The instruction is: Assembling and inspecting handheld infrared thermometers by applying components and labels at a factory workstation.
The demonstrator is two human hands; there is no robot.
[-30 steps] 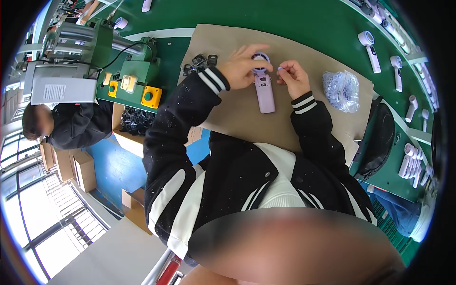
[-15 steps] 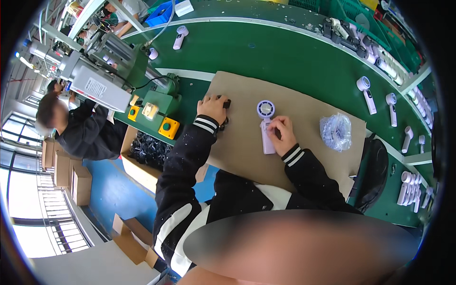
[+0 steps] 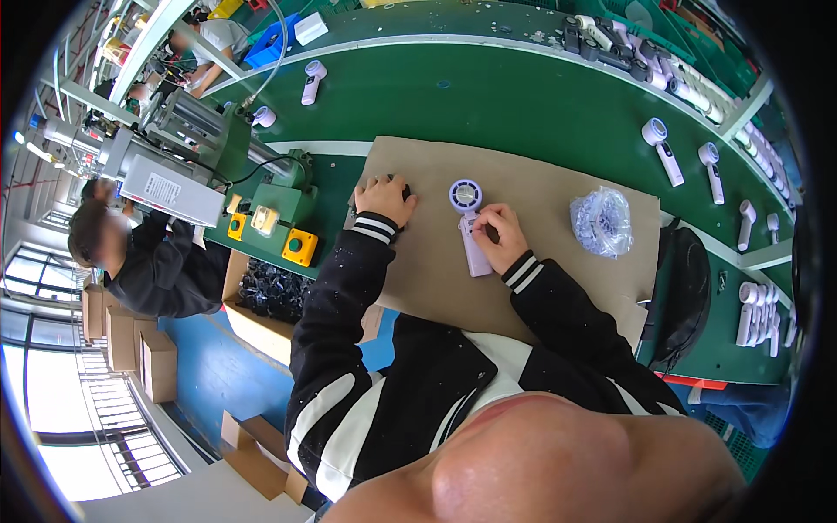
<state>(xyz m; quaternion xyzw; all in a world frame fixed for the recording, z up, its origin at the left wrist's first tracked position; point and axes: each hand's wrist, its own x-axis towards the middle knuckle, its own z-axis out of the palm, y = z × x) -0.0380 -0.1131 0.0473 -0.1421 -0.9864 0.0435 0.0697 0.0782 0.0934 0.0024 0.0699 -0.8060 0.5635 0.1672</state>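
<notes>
Two hands are at work. The right hand (image 3: 500, 238) has its fingers bent and its tips at the side of a light purple fan (image 3: 475, 252). I can't tell if they pinch anything. The fan lies flat with its round head to twelve o'clock and its handle to six.

Count the clock from the fan. The left hand (image 3: 384, 199) is between nine and ten, palm down over small black parts (image 3: 404, 191). Its palm is hidden, so I can't tell if it holds one. Big brown paper (image 3: 540, 305) is under all of this.

At three o'clock a clear bag (image 3: 602, 222) full of light purple bits sits on the paper. At nine is a yellow button box (image 3: 299, 247), next to a green machine (image 3: 288, 202). Between eight and nine, a cardboard box (image 3: 248, 324) has a pile of black bits in it. At two, another fan (image 3: 663, 152) lies on the green table (image 3: 523, 113).
</notes>
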